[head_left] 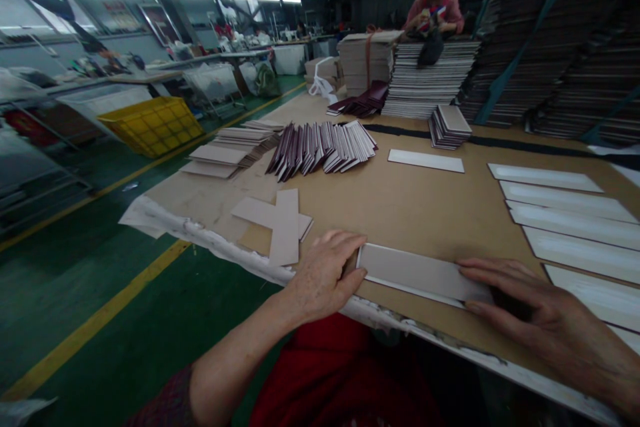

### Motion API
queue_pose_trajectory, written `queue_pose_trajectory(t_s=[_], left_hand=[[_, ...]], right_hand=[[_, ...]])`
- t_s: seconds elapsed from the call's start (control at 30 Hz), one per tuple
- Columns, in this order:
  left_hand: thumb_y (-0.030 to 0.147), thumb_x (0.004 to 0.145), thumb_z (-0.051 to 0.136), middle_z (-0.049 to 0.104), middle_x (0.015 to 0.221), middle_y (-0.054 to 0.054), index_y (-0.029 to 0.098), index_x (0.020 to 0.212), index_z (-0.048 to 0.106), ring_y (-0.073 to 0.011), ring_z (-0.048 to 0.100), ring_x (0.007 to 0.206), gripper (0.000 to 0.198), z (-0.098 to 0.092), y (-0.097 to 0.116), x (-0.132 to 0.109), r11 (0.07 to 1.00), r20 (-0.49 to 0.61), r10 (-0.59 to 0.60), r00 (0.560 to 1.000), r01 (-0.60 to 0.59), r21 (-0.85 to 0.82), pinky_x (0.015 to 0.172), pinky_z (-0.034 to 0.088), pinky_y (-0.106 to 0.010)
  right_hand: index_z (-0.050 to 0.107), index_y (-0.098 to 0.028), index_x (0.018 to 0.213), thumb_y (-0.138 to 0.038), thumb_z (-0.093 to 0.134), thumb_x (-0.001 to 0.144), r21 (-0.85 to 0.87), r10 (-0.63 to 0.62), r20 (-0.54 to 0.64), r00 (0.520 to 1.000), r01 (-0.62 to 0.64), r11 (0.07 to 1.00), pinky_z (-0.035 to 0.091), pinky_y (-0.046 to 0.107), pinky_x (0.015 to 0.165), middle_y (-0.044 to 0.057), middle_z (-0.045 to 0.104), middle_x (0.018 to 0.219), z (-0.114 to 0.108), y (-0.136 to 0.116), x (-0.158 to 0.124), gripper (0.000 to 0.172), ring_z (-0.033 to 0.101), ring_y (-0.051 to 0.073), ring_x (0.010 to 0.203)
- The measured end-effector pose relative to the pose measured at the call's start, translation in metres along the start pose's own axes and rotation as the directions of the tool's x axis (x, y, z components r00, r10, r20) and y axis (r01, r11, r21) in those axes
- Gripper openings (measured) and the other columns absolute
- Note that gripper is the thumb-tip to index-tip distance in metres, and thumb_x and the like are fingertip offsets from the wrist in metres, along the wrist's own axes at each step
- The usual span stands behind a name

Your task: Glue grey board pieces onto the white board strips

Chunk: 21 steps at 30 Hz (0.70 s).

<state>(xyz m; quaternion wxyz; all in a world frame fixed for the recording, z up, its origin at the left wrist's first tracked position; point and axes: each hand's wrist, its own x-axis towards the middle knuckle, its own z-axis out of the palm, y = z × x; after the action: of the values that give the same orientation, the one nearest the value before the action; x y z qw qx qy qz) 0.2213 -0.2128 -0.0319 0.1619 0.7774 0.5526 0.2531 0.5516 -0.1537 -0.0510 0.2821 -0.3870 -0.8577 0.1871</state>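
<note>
A grey board strip (pixel 415 271) lies on a slightly larger white-edged piece near the front edge of the brown-covered table (pixel 390 207). Thumb and fingers of my left hand (pixel 325 273) close around its left end. My right hand (pixel 540 313) grips the other end in the same way, hiding that corner. Left of my left hand, two loose grey strips (pixel 285 227) cross each other. On the right, several white-faced strips with dark edges (pixel 575 217) lie in an overlapping column. Another white strip (pixel 426 161) rests flat farther back.
Dark-edged folded pieces (pixel 320 150) lean in a row beside fanned grey boards (pixel 225 150). A small stack (pixel 450 127) stands near tall board piles (pixel 433 77). Behind them is a person (pixel 435 10) holding something. A yellow crate (pixel 153 123) sits on the green floor.
</note>
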Motion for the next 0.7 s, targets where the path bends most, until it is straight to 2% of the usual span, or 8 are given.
queue_pose_trajectory(t_s=[0.27, 0.43, 0.57, 0.7], left_hand=[[0.024, 0.090, 0.060, 0.064, 0.131, -0.009, 0.020, 0.124, 0.066, -0.0287, 0.054, 0.122, 0.034, 0.000, 0.001, 0.003, 1.000, 0.019, -0.021, 1.000, 0.021, 0.011, 0.105, 0.044, -0.051], [0.023, 0.090, 0.060, 0.065, 0.130, -0.009, 0.019, 0.123, 0.067, -0.0277, 0.055, 0.120, 0.034, 0.002, -0.002, 0.006, 1.000, 0.007, -0.020, 1.000, 0.020, 0.013, 0.105, 0.044, -0.051], [0.022, 0.089, 0.060, 0.064, 0.130, -0.009, 0.019, 0.122, 0.067, -0.0279, 0.055, 0.121, 0.034, 0.002, -0.001, 0.006, 1.000, 0.013, -0.027, 1.000, 0.027, 0.012, 0.106, 0.044, -0.051], [0.023, 0.089, 0.060, 0.064, 0.131, -0.009, 0.021, 0.122, 0.067, -0.0282, 0.055, 0.120, 0.033, 0.001, 0.001, 0.006, 0.999, 0.019, -0.046, 0.999, 0.045, 0.024, 0.105, 0.044, -0.052]], right_hand=[[0.072, -0.027, 0.120, -0.051, 0.063, 0.093, 0.013, 0.040, 0.074, 0.996, -0.041, 0.999, 0.051, 0.055, 0.104, 0.008, 0.069, 0.128, 0.002, 0.005, -0.003, 0.037, 0.061, 0.030, 0.121], [0.070, -0.025, 0.124, -0.043, 0.060, 0.095, 0.039, 0.059, 0.112, 0.992, -0.063, 0.997, 0.049, 0.057, 0.106, 0.009, 0.067, 0.131, -0.002, -0.001, -0.003, 0.035, 0.059, 0.029, 0.124], [0.068, -0.027, 0.128, -0.042, 0.060, 0.096, 0.032, 0.085, 0.135, 0.987, -0.090, 0.995, 0.043, 0.060, 0.111, 0.007, 0.064, 0.136, -0.004, -0.004, -0.005, 0.036, 0.055, 0.029, 0.129], [0.068, -0.027, 0.129, -0.042, 0.058, 0.097, 0.031, 0.084, 0.138, 0.987, -0.089, 0.996, 0.043, 0.060, 0.111, 0.008, 0.064, 0.136, -0.004, -0.006, -0.005, 0.036, 0.055, 0.029, 0.129]])
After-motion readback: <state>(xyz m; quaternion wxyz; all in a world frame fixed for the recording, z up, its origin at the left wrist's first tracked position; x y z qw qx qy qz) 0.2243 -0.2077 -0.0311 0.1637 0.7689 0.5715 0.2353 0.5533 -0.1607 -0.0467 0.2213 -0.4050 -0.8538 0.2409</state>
